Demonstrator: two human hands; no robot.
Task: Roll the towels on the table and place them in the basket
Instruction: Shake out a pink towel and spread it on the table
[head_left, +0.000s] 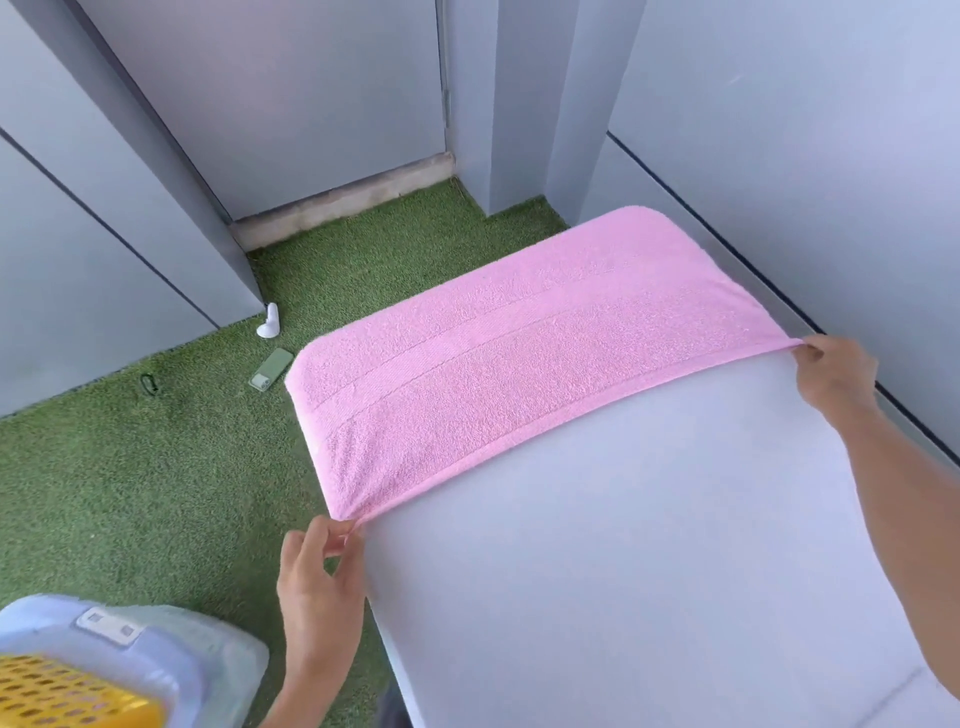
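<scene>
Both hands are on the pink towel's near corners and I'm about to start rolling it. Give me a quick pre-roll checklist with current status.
1. Left hand pinches the pink towel at its near left corner: ok.
2. Right hand pinches the near right corner: ok.
3. Near edge pulled straight between the hands: ok.
4. Towel flat on the table: mostly ok, slight bunching at the left corner.
5. Far end fully on the table: not ok, it drapes over the far edge.
6. Yellow basket within reach, lower left: ok; room inside cannot tell.
</scene>
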